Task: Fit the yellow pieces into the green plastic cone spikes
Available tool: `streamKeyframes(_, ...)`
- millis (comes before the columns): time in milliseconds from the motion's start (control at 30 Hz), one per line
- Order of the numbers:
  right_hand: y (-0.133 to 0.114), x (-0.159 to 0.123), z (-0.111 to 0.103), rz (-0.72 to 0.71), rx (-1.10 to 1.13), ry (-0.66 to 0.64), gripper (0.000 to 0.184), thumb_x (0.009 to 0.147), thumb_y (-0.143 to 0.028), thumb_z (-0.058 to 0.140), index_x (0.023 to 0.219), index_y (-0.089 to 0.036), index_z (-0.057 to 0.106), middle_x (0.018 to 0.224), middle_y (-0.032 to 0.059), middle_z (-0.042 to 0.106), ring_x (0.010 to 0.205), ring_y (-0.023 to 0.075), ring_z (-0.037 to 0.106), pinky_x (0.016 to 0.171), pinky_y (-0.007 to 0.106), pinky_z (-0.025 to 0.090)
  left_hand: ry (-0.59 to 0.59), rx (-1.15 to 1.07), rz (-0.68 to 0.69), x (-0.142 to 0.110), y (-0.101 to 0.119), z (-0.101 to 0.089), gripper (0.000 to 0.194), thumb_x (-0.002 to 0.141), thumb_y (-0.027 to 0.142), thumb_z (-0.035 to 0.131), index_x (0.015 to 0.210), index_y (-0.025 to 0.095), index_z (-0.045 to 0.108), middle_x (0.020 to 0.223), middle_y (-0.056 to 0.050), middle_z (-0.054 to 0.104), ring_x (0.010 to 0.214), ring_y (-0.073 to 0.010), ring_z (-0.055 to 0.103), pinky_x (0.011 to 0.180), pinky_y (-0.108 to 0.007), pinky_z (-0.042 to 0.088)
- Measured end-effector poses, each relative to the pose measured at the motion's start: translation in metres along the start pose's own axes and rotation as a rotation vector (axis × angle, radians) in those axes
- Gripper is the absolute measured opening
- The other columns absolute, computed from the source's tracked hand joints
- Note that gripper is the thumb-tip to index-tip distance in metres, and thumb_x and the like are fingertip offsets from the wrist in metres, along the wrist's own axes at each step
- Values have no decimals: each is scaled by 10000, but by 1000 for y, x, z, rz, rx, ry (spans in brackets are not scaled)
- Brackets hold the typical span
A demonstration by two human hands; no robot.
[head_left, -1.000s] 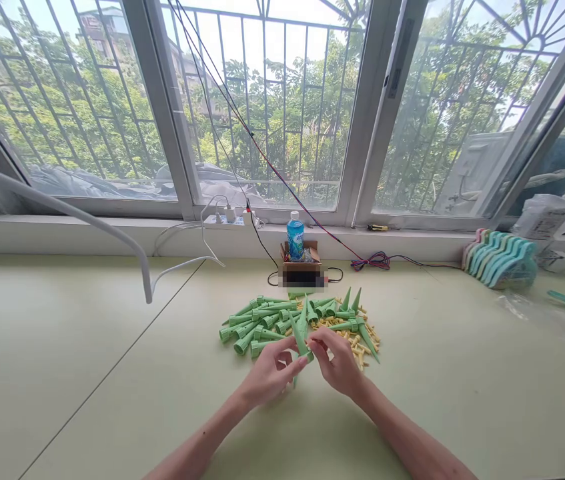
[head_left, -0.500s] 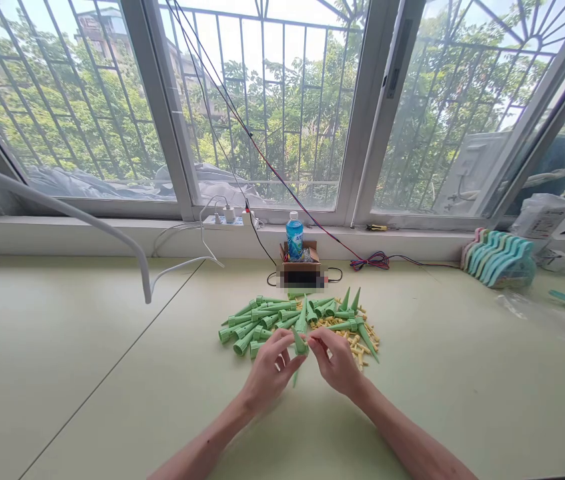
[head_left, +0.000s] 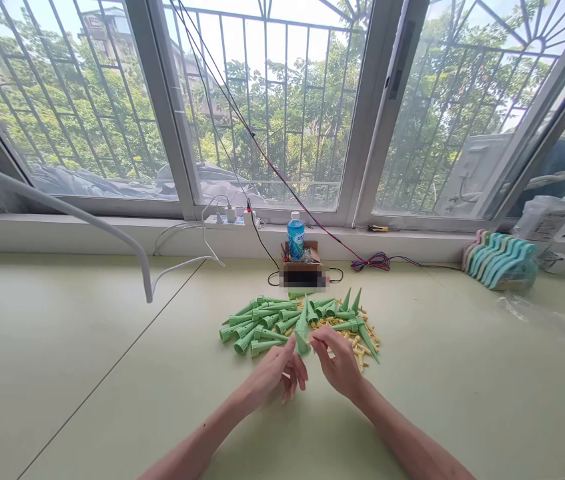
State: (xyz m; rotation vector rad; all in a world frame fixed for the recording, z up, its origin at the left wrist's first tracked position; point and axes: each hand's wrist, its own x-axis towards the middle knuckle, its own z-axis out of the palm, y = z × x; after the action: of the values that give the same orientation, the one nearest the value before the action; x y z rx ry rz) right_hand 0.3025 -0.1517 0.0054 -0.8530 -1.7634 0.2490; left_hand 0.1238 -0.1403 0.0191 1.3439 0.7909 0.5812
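Just in front of the pile, a green watering spike (head_left: 301, 342) is between my two hands, its pointed end up. My left hand (head_left: 278, 372) has its thumb and forefinger at the spike's left side, while its other fingers curl loosely below. On the right, the fingers of my right hand (head_left: 336, 360) pinch close to the spike. They seem to hold a small yellow peg, mostly hidden by the fingertips. Behind my hands lie several more green spikes (head_left: 262, 320). Small yellow T-shaped pegs (head_left: 359, 348) are heaped at the right of the pile.
A blue bottle (head_left: 295, 239) stands in a small cardboard box (head_left: 313, 252) behind the pile. Bundled cable (head_left: 371, 261) lies to its right. Pastel hangers (head_left: 502, 261) and clear plastic wrap (head_left: 537, 317) are at the far right. A white curved bar (head_left: 112, 223) crosses the left.
My left hand has loosened and lowered its fingers, and a spike tip below it is out of sight. My right hand stays nearly in place. Another person's hand at the far right has left view.
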Motion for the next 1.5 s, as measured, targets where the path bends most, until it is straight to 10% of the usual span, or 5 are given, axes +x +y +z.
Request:
streamKeyframes(333,0,1,0,-2,29,-79,197,1004,-257,435,900,-201,593,735,19,551,630,144,497,575,259,399,-23,-175,-44,0,4,-3,637,828,702,490,679,103,647,624,-67,620,426,-88,472,375,-191,359)
streamKeyframes(667,0,1,-1,12,5,-83,197,1007,-275,417,904,-201,569,736,21,575,626,147,516,574,254,402,194,98,219,-1,7,-2,378,765,473,730,711,187,489,508,83,409,416,-90,470,393,-189,355)
streamKeyframes(1167,1,-2,0,50,-6,-77,240,1004,-278,410,827,-199,551,678,11,561,572,139,488,540,242,379,325,388,430,-8,12,4,273,839,423,653,1031,238,714,970,-66,587,662,-141,503,568,-233,473)
streamKeyframes(1500,3,-2,0,55,-36,53,199,993,-237,428,847,-201,559,707,15,581,598,144,515,571,241,398,321,231,318,-3,7,5,330,864,513,594,938,191,584,830,-25,603,508,-90,505,432,-191,395)
